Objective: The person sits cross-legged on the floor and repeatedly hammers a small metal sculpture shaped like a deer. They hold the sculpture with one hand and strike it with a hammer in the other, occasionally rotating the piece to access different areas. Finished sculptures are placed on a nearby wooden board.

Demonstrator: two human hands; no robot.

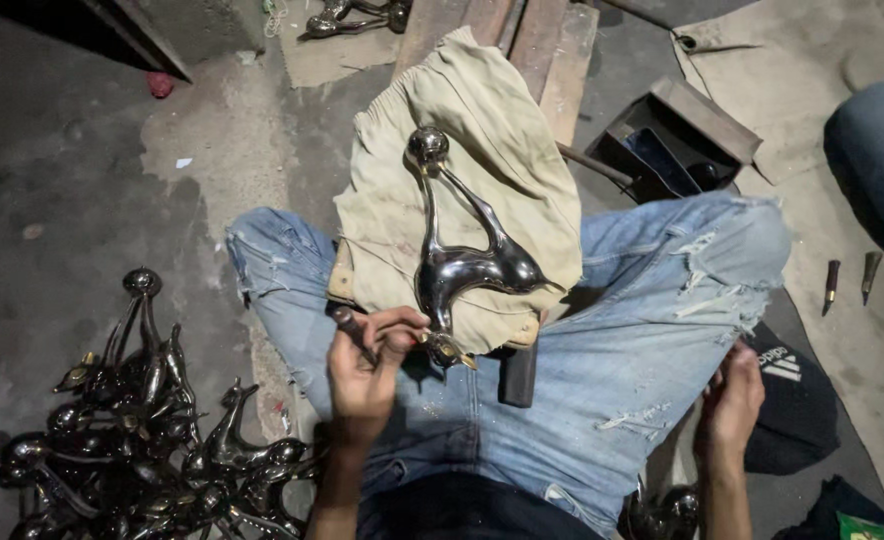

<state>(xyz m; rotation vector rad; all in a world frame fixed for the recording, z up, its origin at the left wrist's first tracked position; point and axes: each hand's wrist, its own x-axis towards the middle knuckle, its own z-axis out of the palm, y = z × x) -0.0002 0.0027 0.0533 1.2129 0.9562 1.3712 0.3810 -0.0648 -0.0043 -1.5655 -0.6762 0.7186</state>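
A shiny metal figurine (459, 258) with a long neck and a ball at its far end lies on a beige cloth (502, 150) spread over my crossed legs in torn blue jeans (642, 330). My left hand (367, 365) grips the figurine's near end together with a small dark tool. My right hand (730, 400) reaches down beside my right knee, near more shiny metal pieces (662, 512) by the bottom edge; whether it holds anything is hidden.
A heap of similar polished figurines (132, 430) lies on the concrete floor at the left. A dark open box (677, 140) sits at the upper right, two small chisels (850, 280) to the right. Another person's jeans-clad leg (882, 160) is at the right edge.
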